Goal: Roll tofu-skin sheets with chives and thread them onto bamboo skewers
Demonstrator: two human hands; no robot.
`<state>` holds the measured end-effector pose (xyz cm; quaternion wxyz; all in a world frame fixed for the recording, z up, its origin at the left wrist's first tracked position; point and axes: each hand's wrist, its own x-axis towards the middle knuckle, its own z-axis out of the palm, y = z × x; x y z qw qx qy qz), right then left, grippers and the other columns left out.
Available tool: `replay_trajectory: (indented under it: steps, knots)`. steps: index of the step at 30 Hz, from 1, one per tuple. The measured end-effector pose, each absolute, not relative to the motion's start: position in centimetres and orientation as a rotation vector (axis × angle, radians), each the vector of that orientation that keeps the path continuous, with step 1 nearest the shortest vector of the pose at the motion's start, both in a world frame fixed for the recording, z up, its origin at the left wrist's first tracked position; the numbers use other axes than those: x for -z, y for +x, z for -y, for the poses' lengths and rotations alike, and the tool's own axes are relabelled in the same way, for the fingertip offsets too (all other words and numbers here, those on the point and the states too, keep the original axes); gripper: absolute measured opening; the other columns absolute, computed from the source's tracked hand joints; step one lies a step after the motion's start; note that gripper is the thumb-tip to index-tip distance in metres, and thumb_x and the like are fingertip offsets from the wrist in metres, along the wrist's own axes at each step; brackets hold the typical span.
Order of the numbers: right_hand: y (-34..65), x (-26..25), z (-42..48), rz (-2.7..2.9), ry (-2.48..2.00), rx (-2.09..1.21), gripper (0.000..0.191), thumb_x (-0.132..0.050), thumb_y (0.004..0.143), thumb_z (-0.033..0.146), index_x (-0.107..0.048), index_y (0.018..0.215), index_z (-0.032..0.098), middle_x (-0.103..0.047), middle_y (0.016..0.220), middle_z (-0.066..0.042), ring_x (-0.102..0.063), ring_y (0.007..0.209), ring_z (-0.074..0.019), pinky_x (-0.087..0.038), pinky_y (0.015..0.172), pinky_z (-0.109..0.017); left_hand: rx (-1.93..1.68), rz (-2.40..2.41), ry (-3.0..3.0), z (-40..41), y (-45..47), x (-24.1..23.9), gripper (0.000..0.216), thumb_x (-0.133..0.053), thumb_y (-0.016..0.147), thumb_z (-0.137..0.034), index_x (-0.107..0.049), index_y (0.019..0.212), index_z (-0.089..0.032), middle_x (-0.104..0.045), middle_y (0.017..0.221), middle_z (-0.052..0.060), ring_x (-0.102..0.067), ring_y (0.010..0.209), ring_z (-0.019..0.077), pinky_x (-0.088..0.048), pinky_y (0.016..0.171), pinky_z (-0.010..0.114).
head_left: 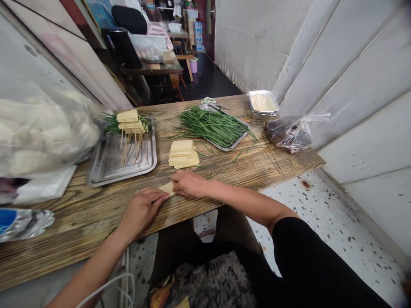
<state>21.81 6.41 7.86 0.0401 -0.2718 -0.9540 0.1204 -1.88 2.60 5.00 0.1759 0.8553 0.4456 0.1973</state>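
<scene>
We held a pale-yellow sheet (167,188) left of lower centre.
Our left fingers (161,195) and right fingers (178,177) grasped it; it looked thin, plain, partly hidden.

Sheet (167,187): held by left hand (144,208) and right hand (190,184).
Stack (183,155): set on sheet's far side.
Greens (215,125): piled on far tray (227,148).
Rolls (131,123): laid on left tray (103,164).

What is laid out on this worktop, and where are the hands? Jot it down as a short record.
surface: wooden worktop
left hand: pinching one end of a pale sheet
right hand: at the sheet's other end, fingertips partly hidden
just beyond: stack of pale sheets
left tray: pale pieces on sticks, with greens
middle tray: long green stalks
far right: foil container, clear bag with dark contents
</scene>
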Motion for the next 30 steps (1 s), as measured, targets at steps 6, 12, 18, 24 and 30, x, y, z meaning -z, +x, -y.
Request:
replay_trajectory:
  steps: [6,12,18,24,30]
  knots:
    - [21.6,-7.4,-4.8,2.887,-0.888,-0.125,0.028,-0.055,0.109,0.028,-0.075,0.095,0.015,-0.068,0.105,-0.009,-0.053,0.108,-0.0257,-0.04,0.087,-0.037,-0.591,-1.245,2.399,-3.1,-1.7,-5.1,0.044,-0.051,0.1,-0.059,-0.083,0.087,-0.032,-0.083,0.088,0.002,-0.075,0.083,0.0242,-0.059,0.082,0.037]
    - [21.6,-6.0,-4.2,2.852,-0.771,-0.027,0.029,-0.045,0.113,0.028,-0.072,0.109,0.015,-0.066,0.102,-0.008,-0.053,0.103,-0.0227,-0.041,0.09,-0.036,-0.559,-1.233,2.381,-3.5,-1.6,-5.2,0.049,-0.048,0.101,-0.061,-0.083,0.084,-0.031,-0.082,0.085,0.003,-0.073,0.08,0.0246,-0.057,0.077,0.037]
    - [21.4,-6.1,-5.6,2.911,-0.716,-0.11,0.023,-0.056,0.108,0.023,-0.075,0.099,0.015,-0.069,0.098,-0.008,-0.054,0.099,-0.0222,-0.041,0.084,-0.033,-0.564,-1.404,2.414,-3.0,-1.6,-4.8,0.047,-0.05,0.1,-0.059,-0.083,0.082,-0.031,-0.082,0.087,0.004,-0.07,0.086,0.026,-0.049,0.081,0.041]
    - [20.9,-6.4,-7.5,2.941,-0.639,-0.301,0.032,-0.053,0.11,0.022,-0.079,0.093,0.012,-0.073,0.097,-0.01,-0.056,0.096,-0.0219,-0.039,0.082,-0.032,-0.657,-1.55,2.75,0.3,0.1,-4.6,0.036,-0.047,0.107,-0.04,-0.08,0.104,-0.025,-0.081,0.105,0.01,-0.067,0.099,0.0287,-0.039,0.085,0.045]
    - [21.1,-6.7,-7.1,2.943,-0.675,-0.29,0.034,-0.052,0.11,0.023,-0.076,0.087,0.014,-0.07,0.094,-0.008,-0.055,0.092,-0.0211,-0.039,0.083,-0.032,-0.595,-1.455,2.825,0.4,0.2,-4.0,0.033,-0.043,0.108,-0.03,-0.075,0.105,-0.023,-0.079,0.103,0.01,-0.065,0.1,0.0281,-0.038,0.086,0.045]
